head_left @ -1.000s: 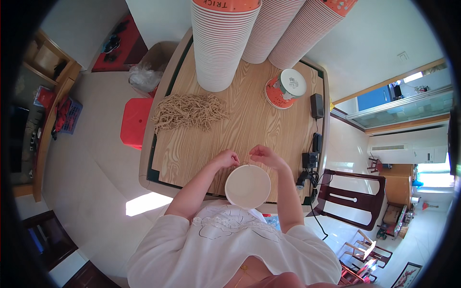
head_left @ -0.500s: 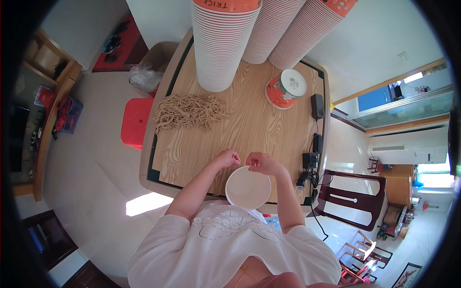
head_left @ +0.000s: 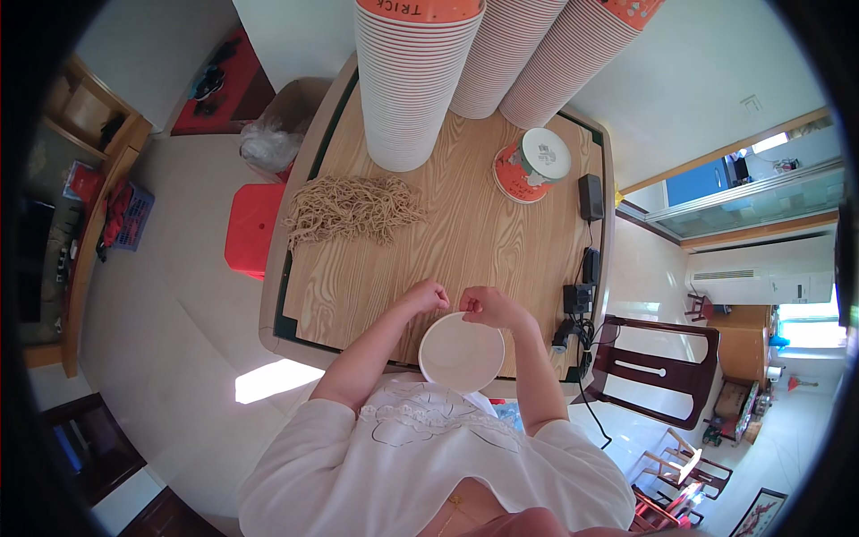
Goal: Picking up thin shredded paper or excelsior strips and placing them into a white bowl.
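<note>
A white paper bucket rests at the near edge of the table, close against my shirt, its open mouth facing up. My right hand is closed at the far part of its rim, thumb and fingertips pinched on the edge. Just left of that rim, my left hand is closed too, with fingertips pressed together; whatever is in them is too small to make out. Farther left lies a tangled heap of tan cords. An orange and white bucket stands at the back right with a green and white piece on it.
Tall stacks of nested buckets rise at the back of the wooden table. Black power adapters and cables line its right edge. A dark wooden chair is on the right, a red stool on the left.
The bucket has shifted very slightly toward me. Both hands keep nearly the same closed pose at its rim.
</note>
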A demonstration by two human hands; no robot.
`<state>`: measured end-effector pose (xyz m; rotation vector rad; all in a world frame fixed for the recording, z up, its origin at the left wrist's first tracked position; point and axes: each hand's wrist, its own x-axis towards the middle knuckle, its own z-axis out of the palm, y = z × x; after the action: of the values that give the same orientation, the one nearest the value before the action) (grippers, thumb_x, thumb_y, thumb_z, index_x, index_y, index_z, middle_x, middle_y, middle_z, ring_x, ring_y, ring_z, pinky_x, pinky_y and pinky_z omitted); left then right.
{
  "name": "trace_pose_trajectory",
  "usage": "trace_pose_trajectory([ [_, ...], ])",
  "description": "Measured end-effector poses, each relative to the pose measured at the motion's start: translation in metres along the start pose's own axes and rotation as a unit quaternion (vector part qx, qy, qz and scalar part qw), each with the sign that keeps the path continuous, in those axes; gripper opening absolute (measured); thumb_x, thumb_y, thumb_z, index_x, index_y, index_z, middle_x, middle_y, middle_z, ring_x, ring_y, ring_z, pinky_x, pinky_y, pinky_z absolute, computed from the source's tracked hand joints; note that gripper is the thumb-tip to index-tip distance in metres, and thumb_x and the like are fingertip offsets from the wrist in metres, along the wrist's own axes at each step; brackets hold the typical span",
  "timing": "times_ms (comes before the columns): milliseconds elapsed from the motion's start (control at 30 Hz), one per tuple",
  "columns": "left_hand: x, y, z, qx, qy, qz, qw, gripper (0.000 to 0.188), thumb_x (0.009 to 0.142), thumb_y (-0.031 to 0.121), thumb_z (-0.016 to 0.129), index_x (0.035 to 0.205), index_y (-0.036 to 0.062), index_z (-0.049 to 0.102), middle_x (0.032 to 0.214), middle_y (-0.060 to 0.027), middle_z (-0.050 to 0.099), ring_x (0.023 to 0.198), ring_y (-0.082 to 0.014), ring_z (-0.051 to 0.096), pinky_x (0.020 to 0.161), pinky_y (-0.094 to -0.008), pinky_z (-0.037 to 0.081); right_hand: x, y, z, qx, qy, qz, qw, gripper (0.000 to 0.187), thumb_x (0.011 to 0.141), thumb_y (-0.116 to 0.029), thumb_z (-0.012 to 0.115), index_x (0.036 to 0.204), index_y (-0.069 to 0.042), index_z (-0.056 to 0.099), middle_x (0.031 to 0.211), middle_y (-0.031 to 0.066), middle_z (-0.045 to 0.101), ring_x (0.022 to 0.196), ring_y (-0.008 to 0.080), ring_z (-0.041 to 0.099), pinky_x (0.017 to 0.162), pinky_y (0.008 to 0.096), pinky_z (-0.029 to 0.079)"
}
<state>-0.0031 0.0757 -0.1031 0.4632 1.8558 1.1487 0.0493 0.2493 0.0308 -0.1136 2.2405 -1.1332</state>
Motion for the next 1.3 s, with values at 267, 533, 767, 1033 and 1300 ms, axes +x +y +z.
trace_pose_trajectory([
  [267, -0.015, -0.014, -0.052, -0.058, 0.092, -0.018, 0.994, 0.015, 0.074, 0.013, 0.065, 0.084, 0.0032, 0.066, 0.068, -0.0034, 0.062, 0.061, -0.0098, 0.056, 0.056, -0.0229, 0.044, -0.007, 0.022, -0.023, 0.007, 0.182, 0.066, 0.981, 0.015, 0.068, -0.009, 0.065, 0.076, -0.001, 0.056, 0.064, 0.0054, 0.057, 0.062, 0.0129, 0.055, 0.057, 0.0270, 0.045],
  [533, -0.048, 0.045, -0.089, -0.186, 0.234, 0.040, 0.953, 0.016, 0.078, 0.010, 0.060, 0.090, 0.0008, 0.065, 0.077, -0.0041, 0.064, 0.066, -0.0089, 0.056, 0.058, -0.0219, 0.044, -0.023, 0.032, -0.028, -0.099, 0.149, 0.190, 0.965, 0.023, 0.068, -0.020, 0.069, 0.077, -0.001, 0.057, 0.066, 0.0079, 0.059, 0.064, 0.0175, 0.058, 0.058, 0.0303, 0.046],
  [767, -0.079, 0.120, -0.065, -0.197, 0.210, 0.161, 0.944, 0.014, 0.079, 0.004, 0.060, 0.091, 0.0011, 0.065, 0.081, -0.0037, 0.065, 0.070, -0.0081, 0.056, 0.063, -0.0215, 0.046, -0.028, -0.038, -0.031, -0.071, 0.311, -0.036, 0.947, 0.028, 0.073, -0.021, 0.064, 0.096, -0.007, 0.055, 0.082, 0.0099, 0.062, 0.082, 0.0284, 0.060, 0.074, 0.0362, 0.046],
  [1033, -0.101, 0.127, -0.055, -0.154, 0.136, 0.151, 0.967, 0.012, 0.076, 0.002, 0.061, 0.087, -0.0004, 0.065, 0.076, -0.0043, 0.064, 0.064, -0.0087, 0.057, 0.060, -0.0219, 0.046, -0.011, -0.073, -0.001, 0.027, 0.193, -0.044, 0.980, 0.019, 0.079, -0.015, 0.058, 0.092, -0.002, 0.061, 0.072, 0.0097, 0.063, 0.069, 0.0239, 0.062, 0.062, 0.0345, 0.048],
  [1300, -0.132, 0.080, -0.066, -0.120, 0.134, 0.050, 0.982, 0.012, 0.074, 0.005, 0.063, 0.085, 0.0006, 0.065, 0.072, -0.0067, 0.064, 0.064, -0.0101, 0.059, 0.061, -0.0226, 0.047, -0.024, -0.059, 0.006, -0.061, 0.015, 0.012, 0.998, 0.019, 0.082, -0.022, 0.053, 0.086, -0.008, 0.066, 0.068, 0.0065, 0.064, 0.064, 0.0206, 0.062, 0.060, 0.0319, 0.047],
])
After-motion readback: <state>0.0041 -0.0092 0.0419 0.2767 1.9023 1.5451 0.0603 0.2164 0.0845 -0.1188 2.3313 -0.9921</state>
